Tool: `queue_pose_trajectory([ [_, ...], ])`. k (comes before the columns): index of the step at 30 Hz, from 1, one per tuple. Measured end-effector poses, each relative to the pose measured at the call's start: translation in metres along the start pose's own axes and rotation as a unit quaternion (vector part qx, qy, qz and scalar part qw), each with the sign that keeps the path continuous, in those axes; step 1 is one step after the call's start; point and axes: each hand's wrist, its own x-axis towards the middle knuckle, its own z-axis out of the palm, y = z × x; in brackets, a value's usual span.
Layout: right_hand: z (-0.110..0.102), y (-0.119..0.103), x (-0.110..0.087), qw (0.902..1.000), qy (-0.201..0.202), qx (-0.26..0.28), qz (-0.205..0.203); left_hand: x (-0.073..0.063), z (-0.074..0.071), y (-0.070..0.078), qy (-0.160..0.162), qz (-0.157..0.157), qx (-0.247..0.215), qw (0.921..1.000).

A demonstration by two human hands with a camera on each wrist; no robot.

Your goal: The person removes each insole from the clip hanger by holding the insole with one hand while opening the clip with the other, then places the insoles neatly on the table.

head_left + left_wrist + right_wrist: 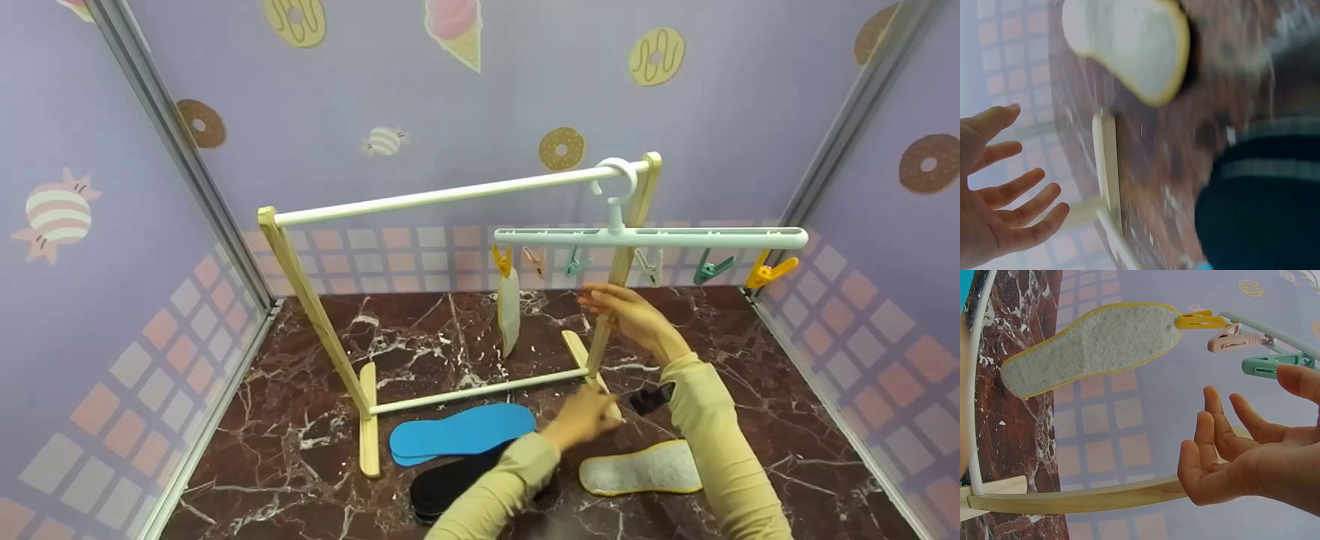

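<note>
My left hand [581,418] is over the table between the black insoles [450,480] and the foot of the rack; its fingers are spread with nothing in them in the left wrist view. Right of it lies a grey insole with yellow edging [641,470]. My right hand [634,315] is raised below the pale hanger [675,238], fingers loosely bent and holding nothing. A second grey insole [1100,343] dangles from the yellow clip [1202,320] at the hanger's left end. The pink clip [1233,341] and teal clip [1269,365] beside it grip nothing.
The hanger's hook [619,176] sits over the top bar [450,196] of a wooden rack, near its right post. Blue insoles [465,431] lie stacked before the rack's lower bar [480,391]. More clips, including a yellow one [766,271], line the hanger's right half.
</note>
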Motion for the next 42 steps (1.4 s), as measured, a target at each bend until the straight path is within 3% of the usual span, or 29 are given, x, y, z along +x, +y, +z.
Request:
queue_pose_trajectory([
  [8, 0.000, 0.004, -0.001, 0.9997, 0.008, -0.021, 0.007, -0.001, -0.018, -0.043, 0.065, -0.034, -0.031, 0.9968],
  [21, 0.000, 0.010, 0.000, 0.9988, 0.021, -0.038, 0.022, -0.008, -0.047, -0.086, 0.132, -0.089, -0.079, 0.9841],
  [26, 0.000, 0.013, -0.001, 0.9987, 0.020, -0.046, 0.010, -0.011, -0.055, -0.103, 0.183, -0.130, -0.103, 0.9690],
  [34, 0.002, 0.021, -0.001, 0.9998, 0.006, -0.017, 0.006, -0.018, -0.068, -0.124, 0.233, -0.256, -0.133, 0.9286],
  [38, 0.004, 0.026, 0.001, 0.9987, 0.010, -0.049, 0.006, -0.018, -0.072, -0.131, 0.271, -0.268, -0.144, 0.9133],
  [42, 0.008, 0.031, 0.004, 0.9961, 0.007, -0.088, 0.012, -0.013, -0.074, -0.135, 0.289, -0.270, -0.141, 0.9077],
])
